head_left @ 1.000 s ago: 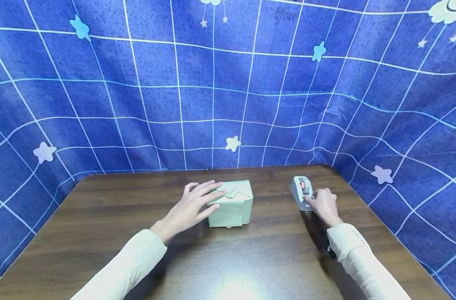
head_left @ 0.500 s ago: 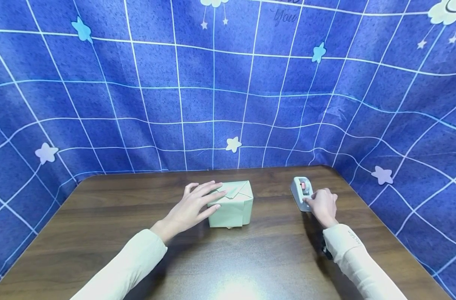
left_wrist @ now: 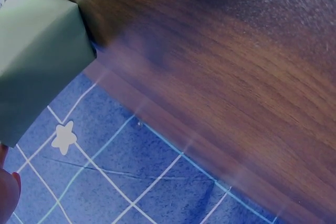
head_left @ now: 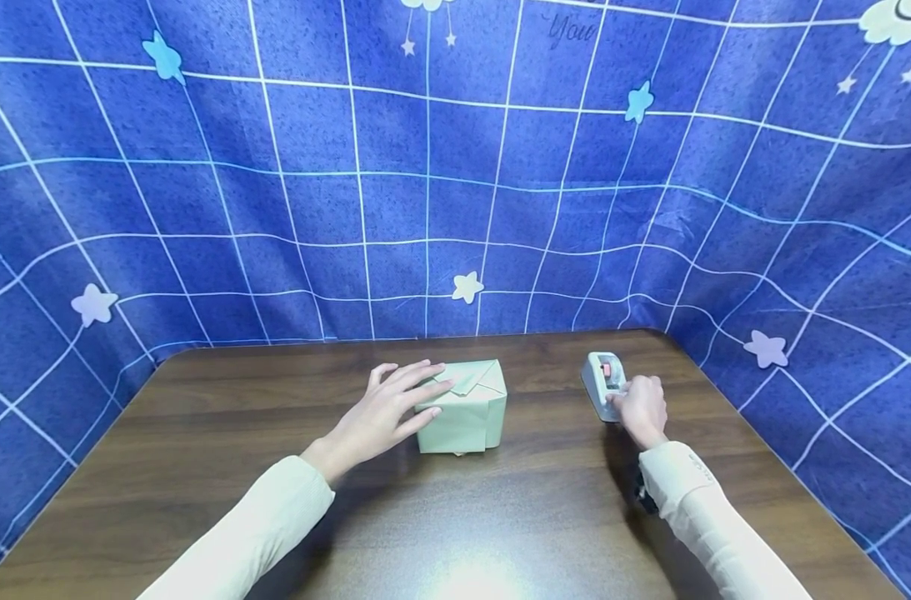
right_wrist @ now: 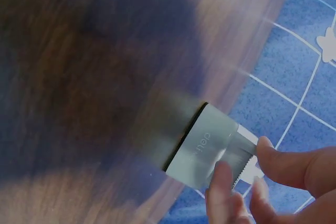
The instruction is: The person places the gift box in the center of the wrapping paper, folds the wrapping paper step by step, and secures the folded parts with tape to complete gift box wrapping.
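Note:
A box wrapped in pale green paper sits mid-table, folded flaps on top. My left hand rests on its left side and top edge, fingers spread and nearly straight. The left wrist view shows the wrapped box at its left edge, with a fingertip below it. To the right stands a light grey tape dispenser with a small pink core. My right hand grips its near end, fingers curled. In the right wrist view, thumb and fingers close around the serrated cutter of the tape dispenser.
The brown wooden table reaches back to a blue curtain with white grid lines and stars. The curtain also hangs along the right side. Light glares off the table's near middle.
My right wrist and forearm have shifted slightly left, and the hand has turned a little at the tape dispenser. The left hand and wrapped box have stayed put.

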`<state>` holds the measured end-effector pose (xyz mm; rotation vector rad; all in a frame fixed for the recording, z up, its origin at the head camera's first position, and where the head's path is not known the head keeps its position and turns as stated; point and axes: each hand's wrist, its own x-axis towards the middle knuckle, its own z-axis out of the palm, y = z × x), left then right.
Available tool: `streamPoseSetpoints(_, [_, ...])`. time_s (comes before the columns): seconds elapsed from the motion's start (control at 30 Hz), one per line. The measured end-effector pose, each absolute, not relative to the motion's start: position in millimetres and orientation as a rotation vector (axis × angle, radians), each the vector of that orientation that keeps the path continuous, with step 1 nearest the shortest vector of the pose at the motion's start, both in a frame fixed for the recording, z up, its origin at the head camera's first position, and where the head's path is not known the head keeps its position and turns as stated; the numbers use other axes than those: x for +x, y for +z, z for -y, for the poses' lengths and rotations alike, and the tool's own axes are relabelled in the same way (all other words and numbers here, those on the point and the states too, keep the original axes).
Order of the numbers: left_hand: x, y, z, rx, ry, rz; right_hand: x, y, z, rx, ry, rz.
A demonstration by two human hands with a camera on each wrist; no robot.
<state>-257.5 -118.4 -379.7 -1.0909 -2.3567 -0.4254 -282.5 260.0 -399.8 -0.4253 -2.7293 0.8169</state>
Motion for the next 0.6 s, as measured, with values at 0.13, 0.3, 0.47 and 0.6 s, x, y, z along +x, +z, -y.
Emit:
streamPoseSetpoints(0.13, [-257.5, -379.3, 118.2, -1.094, -0.423, 2.351, -282.3, -398.7, -258.7, -0.426, 0.879, 2.694])
streamPoseSetpoints(0.3, [-257.5, -378.7, 119.1, -1.096, -0.416, 2.341, -282.8, -398.5, -255.4, -0.425, 0.933, 2.64])
streamPoseSetpoints(0.47, [-257.7, -378.3, 119.5, -1.093, -0.424, 2.349, -281.9, -397.7, -251.6, -0.54, 1.286, 2.526])
streamPoseSetpoints(0.6, [-258.5, -379.5, 118.8, -1.085, -0.404, 2.369, -282.1, -397.3, -251.7, -0.678, 1.514, 2.401])
